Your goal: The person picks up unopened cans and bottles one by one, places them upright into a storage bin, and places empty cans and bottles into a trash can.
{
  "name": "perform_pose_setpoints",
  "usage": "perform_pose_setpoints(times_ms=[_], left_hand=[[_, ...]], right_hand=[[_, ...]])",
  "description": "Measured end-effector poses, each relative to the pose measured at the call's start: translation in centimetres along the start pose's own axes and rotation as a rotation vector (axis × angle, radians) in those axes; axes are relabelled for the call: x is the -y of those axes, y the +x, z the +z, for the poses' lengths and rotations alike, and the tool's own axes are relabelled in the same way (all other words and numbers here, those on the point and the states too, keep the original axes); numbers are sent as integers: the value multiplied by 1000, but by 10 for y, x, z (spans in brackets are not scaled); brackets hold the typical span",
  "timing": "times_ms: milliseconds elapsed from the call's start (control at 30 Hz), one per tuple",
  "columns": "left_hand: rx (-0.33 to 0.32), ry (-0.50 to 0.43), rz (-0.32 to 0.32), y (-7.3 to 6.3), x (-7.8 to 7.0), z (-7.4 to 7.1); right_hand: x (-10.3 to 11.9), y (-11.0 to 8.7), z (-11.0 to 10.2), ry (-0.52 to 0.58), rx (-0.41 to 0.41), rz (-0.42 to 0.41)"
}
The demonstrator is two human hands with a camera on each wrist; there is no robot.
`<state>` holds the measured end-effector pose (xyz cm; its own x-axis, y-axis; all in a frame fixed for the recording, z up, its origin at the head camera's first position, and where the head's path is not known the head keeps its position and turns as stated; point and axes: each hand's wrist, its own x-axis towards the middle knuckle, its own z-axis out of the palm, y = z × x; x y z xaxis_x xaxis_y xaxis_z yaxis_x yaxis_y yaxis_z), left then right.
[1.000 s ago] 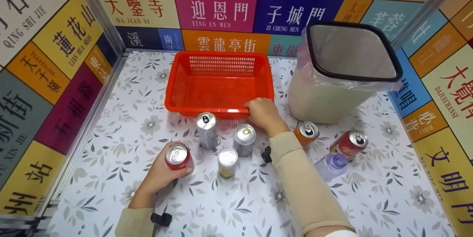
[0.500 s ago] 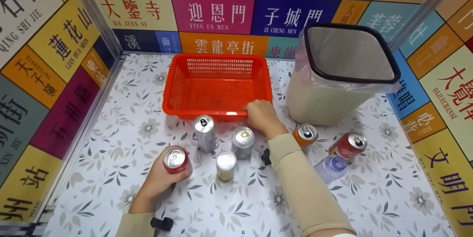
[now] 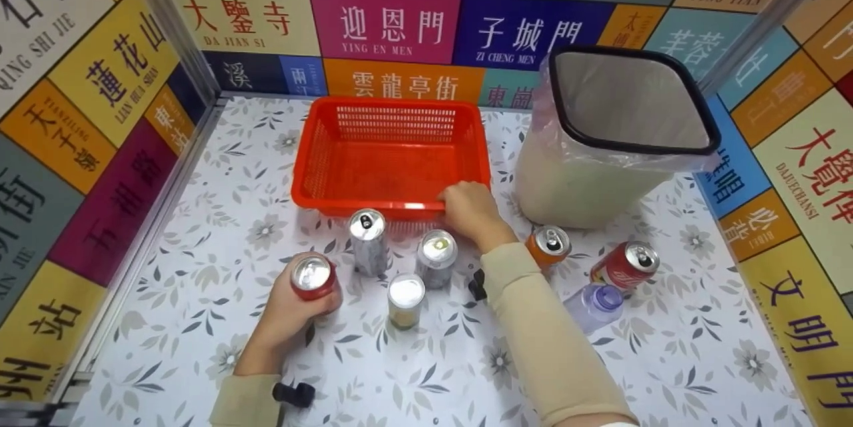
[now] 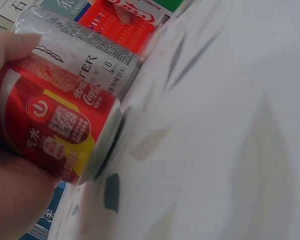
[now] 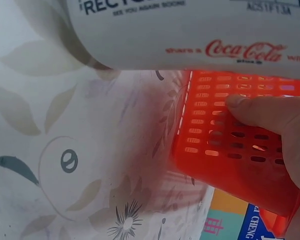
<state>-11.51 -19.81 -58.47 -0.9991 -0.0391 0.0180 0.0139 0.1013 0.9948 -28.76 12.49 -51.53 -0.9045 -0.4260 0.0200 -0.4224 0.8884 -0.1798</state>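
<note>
In the head view my left hand is wrapped round a red Coca-Cola can. The left wrist view shows this can close up, its base at or just over the table; I cannot tell whether it touches. A tall silver can stands just beyond it. My right hand holds the front rim of a red plastic basket near its right corner, the thumb lying on the slotted wall in the right wrist view. Before the basket also stand a shorter silver can and a pale can.
A lined waste bin with a black rim stands at the back right. Right of my forearm are an orange can, a red can and a purple-capped bottle. Printed panels enclose the flowered table.
My left hand, with the red can, has shifted slightly left and away from me. The right hand keeps its hold on the basket, and the other things stay in place.
</note>
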Motion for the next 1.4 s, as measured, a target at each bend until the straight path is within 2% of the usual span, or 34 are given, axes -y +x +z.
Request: perform_pose_setpoints(times_ms=[133, 333, 400, 667, 833, 1133, 1400], left_hand=[[-59, 18, -11, 2, -7, -5], [-60, -11, -11, 11, -18, -6], [-61, 5, -8, 17, -25, -6], [-102, -34, 146, 42, -56, -14], [-122, -23, 174, 58, -74, -22], [-184, -59, 133, 102, -105, -28], [-203, -47, -37, 148, -119, -24]], right_hand=[[3, 3, 2, 12, 8, 0], [-1, 1, 2, 4, 12, 25], [-4, 1, 2, 3, 11, 25], [-9, -1, 0, -1, -8, 7], [-7, -1, 1, -11, -22, -31], [-6, -3, -2, -9, -1, -25], [-5, -8, -2, 34, 29, 16]])
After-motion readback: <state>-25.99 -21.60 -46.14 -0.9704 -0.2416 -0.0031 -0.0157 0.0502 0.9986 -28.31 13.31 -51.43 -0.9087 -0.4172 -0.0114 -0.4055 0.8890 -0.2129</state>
